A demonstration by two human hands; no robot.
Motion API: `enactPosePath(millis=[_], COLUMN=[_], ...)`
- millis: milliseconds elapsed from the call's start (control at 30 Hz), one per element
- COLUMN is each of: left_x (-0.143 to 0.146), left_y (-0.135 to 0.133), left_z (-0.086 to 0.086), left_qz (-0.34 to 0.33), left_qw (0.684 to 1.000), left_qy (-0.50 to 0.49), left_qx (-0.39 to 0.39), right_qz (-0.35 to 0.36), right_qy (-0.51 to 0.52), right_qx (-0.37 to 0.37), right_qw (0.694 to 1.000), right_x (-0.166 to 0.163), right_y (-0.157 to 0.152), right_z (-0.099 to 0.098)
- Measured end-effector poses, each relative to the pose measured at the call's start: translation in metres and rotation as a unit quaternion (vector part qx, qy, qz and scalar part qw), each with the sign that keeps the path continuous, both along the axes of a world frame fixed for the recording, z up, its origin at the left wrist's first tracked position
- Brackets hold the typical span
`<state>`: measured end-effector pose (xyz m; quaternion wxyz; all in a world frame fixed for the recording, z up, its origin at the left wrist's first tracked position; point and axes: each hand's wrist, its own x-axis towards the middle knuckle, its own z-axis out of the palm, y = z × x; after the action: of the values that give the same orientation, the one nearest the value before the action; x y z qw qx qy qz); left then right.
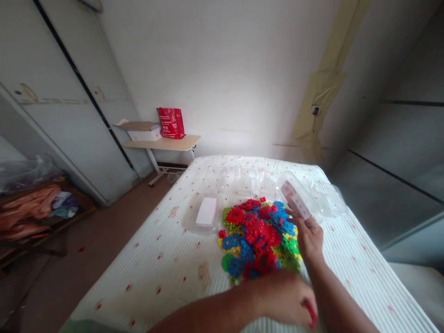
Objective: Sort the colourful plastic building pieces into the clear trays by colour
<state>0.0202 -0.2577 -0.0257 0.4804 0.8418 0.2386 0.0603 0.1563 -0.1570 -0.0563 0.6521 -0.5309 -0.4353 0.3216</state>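
Observation:
A pile of red, blue, green and yellow interlocking plastic pieces (258,236) lies on the white mattress (156,268). My right hand (310,239) is closed on the rim of a clear plastic container (305,199) with a red-and-white label, which lies tipped on its side at the pile's far right edge. My left hand (287,300) reaches across in front of the pile, near the bottom of the view. Its fingers are curled around a red piece (310,314), slightly blurred. A clear lid with a white label (206,212) rests to the left of the pile.
The mattress has small red marks and a brown stain at its front. Against the far wall stands a small side table (163,143) with a red bag (170,123) and an open box. A low shelf with clothes (38,208) stands at the left, with wardrobe doors behind it.

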Motion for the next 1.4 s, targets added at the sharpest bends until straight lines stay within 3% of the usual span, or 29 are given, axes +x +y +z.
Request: enactPosePath(millis=[33,100,233,467,533,667,767,900,1067,1267,1333,1400], left_x=[-0.012,-0.034,-0.054,-0.056,-0.065,-0.093,-0.113,-0.131,-0.138,-0.153,-0.161,-0.172], left_y=[0.024,0.064,0.102,0.118,0.117,0.105,0.088,0.067,0.059,0.056,0.049,0.037], left_z=[0.003,0.009,0.016,0.015,0.014,0.012,0.012,0.014,0.008,0.002,0.002,0.0], left_qz=[0.116,0.301,0.4,0.449,0.476,0.529,0.548,0.527,0.537,0.536,0.506,0.435], left_qw=[0.992,0.943,0.895,0.863,0.85,0.816,0.777,0.774,0.754,0.716,0.729,0.777], left_qy=[0.001,-0.019,-0.04,-0.076,-0.108,-0.229,-0.309,-0.345,-0.358,-0.409,-0.414,-0.386], left_qx=[0.041,0.141,0.195,0.218,0.198,0.046,-0.003,-0.068,-0.12,-0.182,-0.202,-0.239], right_qz=[-0.002,-0.003,-0.001,-0.001,0.043,0.166,0.279,0.372,0.392,0.395,0.393,0.41], right_qy=[0.01,0.031,0.03,0.014,0.046,0.075,0.068,0.098,0.142,0.157,0.147,0.114], right_qx=[0.005,0.016,0.013,-0.023,-0.015,-0.018,-0.06,-0.143,-0.195,-0.184,-0.182,-0.187], right_qw=[1.0,0.999,0.999,1.0,0.998,0.983,0.956,0.912,0.888,0.886,0.889,0.886], right_x=[0.001,0.002,0.001,-0.001,-0.004,-0.009,-0.014,-0.028,-0.049,-0.049,-0.046,-0.042], right_y=[0.0,0.0,-0.001,-0.006,-0.008,-0.017,-0.025,-0.03,-0.03,-0.027,-0.028,-0.031], right_z=[0.001,0.001,-0.003,0.001,0.003,0.013,0.028,0.046,0.051,0.05,0.051,0.052])
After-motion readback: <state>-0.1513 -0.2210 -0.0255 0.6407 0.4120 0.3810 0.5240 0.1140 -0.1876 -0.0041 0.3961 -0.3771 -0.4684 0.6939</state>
